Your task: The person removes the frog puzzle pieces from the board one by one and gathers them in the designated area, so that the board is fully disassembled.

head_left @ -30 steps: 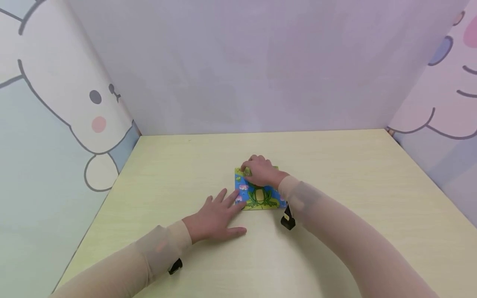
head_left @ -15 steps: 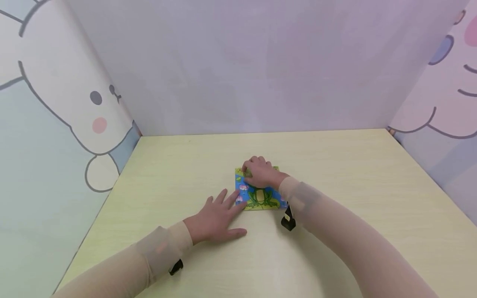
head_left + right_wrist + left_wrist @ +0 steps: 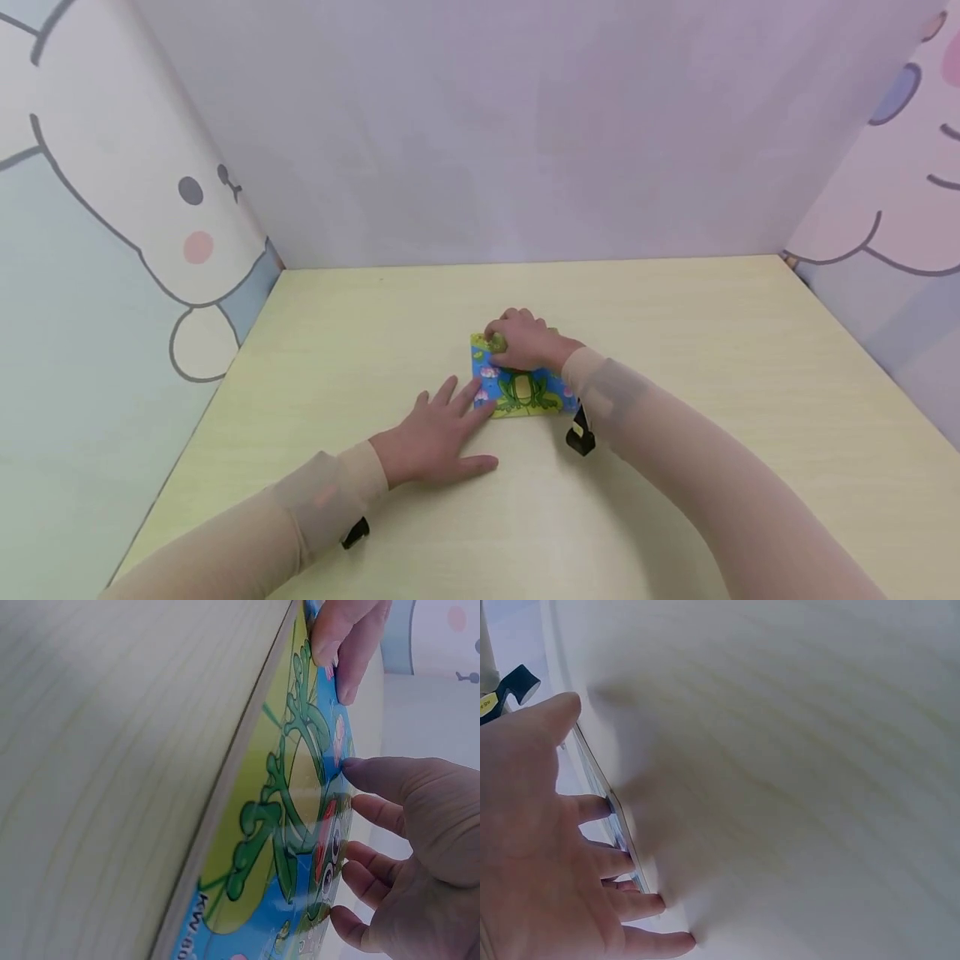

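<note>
Plainly, the left hand (image 3: pixel 435 443) lies spread, two fingertips at the eight o'clock corner of the frog board (image 3: pixel 527 395), which sits at that hand's two o'clock. The right hand (image 3: pixel 527 343) bends over the board's twelve o'clock side, fingertips on the frog's face (image 3: pixel 327 879), whether pinching I cannot tell; at four o'clock, printing (image 3: pixel 198 906) reads "KW", the rest unclear.

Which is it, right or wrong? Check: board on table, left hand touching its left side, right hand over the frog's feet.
Wrong on one point: the right hand is over the frog's head, not its feet, which the head view shows clear of it. The board does lie on the table, its left side touched by the left hand.
</note>
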A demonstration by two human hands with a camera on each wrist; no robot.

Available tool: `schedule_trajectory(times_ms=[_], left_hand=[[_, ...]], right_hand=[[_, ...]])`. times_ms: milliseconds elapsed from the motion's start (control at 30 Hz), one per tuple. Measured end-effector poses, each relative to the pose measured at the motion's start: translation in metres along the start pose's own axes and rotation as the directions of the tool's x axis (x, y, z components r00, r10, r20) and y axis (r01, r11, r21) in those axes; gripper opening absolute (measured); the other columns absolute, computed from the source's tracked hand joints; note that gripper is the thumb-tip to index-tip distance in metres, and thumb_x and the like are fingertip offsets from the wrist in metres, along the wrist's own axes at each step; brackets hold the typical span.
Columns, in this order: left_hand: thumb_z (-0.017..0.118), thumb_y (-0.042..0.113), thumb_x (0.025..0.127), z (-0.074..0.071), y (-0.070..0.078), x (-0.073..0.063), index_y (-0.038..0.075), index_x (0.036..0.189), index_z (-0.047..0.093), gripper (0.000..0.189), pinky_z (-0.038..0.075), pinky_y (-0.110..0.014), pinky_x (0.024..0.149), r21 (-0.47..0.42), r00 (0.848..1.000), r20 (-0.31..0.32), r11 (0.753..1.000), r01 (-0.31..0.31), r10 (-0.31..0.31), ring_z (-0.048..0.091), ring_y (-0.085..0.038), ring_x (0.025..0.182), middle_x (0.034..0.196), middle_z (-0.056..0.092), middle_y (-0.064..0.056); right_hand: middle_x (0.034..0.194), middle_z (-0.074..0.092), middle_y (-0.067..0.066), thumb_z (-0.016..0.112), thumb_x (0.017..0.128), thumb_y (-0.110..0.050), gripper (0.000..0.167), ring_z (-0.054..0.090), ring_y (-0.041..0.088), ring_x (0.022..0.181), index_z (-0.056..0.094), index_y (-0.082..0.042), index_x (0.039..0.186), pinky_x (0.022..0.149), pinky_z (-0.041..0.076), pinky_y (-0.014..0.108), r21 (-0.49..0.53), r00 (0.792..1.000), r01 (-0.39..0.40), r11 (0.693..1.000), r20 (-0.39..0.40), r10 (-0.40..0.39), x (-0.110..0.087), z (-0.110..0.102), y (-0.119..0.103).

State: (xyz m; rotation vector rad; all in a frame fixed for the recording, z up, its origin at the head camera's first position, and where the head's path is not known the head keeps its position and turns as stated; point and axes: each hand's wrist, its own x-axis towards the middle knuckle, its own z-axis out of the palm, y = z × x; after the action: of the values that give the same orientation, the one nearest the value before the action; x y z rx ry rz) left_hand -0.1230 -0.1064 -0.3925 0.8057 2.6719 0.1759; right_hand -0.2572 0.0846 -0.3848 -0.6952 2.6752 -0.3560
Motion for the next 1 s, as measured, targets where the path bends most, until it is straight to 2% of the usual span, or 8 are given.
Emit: schedule_trajectory(times_ms=[300, 700, 867, 1000], left_hand=[[0.056, 0.065, 0.1, -0.0054, -0.0001, 0.0003, 0.023, 0.163, 0.038, 0.079, 0.032, -0.075, 0.115, -0.02, 1.0, 0.002, 1.0, 0.006, -0.006, 0.02, -0.052, 0.158, 0.176, 0.02, -0.014], [0.056, 0.065, 0.1, -0.0007, 0.0016, -0.0003, 0.02, 0.163, 0.039, 0.079, 0.034, -0.076, 0.113, -0.008, 1.0, -0.01, 1.0, -0.001, 0.001, 0.022, -0.054, 0.157, 0.175, 0.021, -0.017], [0.055, 0.067, 0.1, -0.0002, 0.0019, -0.0002, 0.021, 0.163, 0.039, 0.08, 0.034, -0.076, 0.113, 0.009, 1.0, -0.016, 1.0, 0.0, 0.0, 0.023, -0.054, 0.157, 0.175, 0.02, -0.017], [0.055, 0.067, 0.1, -0.0013, 0.0016, 0.0004, 0.021, 0.163, 0.038, 0.08, 0.034, -0.076, 0.114, 0.009, 1.0, -0.009, 1.0, 0.001, 0.0, 0.022, -0.054, 0.157, 0.175, 0.02, -0.017]], right_hand=[[0.155, 0.046, 0.019, 0.069, 0.101, -0.034, 0.043, 0.038, 0.04, 0.146, 0.064, -0.019, 0.141, 0.12, 0.031, 0.066, -0.022, 1.0, -0.001, 1.0, 0.028, 0.002, 0.0057, -0.0075, -0.0007], [0.155, 0.042, 0.017, 0.072, 0.095, -0.035, 0.045, 0.038, 0.038, 0.144, 0.06, -0.017, 0.134, 0.121, 0.03, 0.066, 0.022, 1.0, -0.008, 1.0, 0.024, 0.008, 0.0092, -0.0012, 0.0016], [0.147, 0.049, 0.015, 0.074, 0.094, -0.032, 0.045, 0.043, 0.037, 0.137, 0.056, -0.017, 0.133, 0.119, 0.032, 0.066, 0.049, 1.0, 0.008, 0.999, -0.001, -0.008, 0.0079, -0.0014, 0.0034], [0.139, 0.058, 0.011, 0.073, 0.097, -0.03, 0.045, 0.047, 0.033, 0.131, 0.055, -0.015, 0.134, 0.118, 0.033, 0.06, 0.085, 0.999, 0.03, 0.996, -0.033, -0.028, 0.0069, 0.001, 0.0067]])
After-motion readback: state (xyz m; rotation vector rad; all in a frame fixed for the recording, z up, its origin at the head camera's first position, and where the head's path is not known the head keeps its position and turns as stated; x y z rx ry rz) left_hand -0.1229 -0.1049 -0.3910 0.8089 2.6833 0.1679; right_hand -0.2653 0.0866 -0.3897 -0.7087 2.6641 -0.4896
